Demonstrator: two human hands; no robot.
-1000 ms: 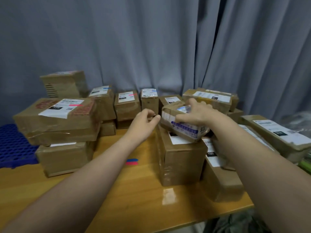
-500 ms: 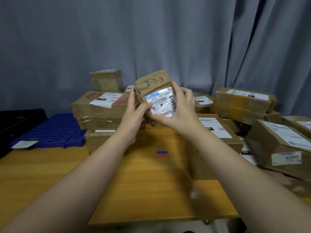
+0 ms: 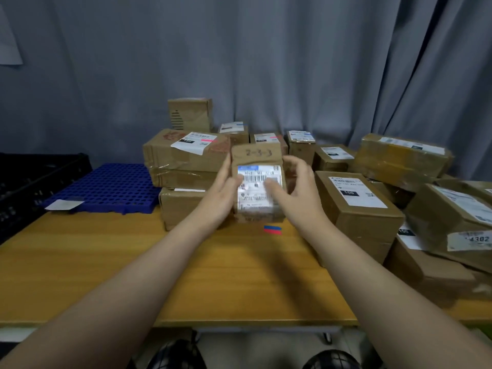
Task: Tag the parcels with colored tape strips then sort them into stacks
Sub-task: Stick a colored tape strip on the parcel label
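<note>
Above the table [image 3: 106,262], left hand [image 3: 218,198] clasps the blurred parcel [image 3: 257,166]; right hand [image 3: 300,199] grip unclear.

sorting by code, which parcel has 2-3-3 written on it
The small parcel upright between left hand and right hand. It alone is in hand, with the code penned above its label.

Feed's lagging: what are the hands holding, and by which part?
The small 2-3-3 parcel, by its side edges: left hand on the left, right hand on the right, both thumbs on its labelled front.
</note>
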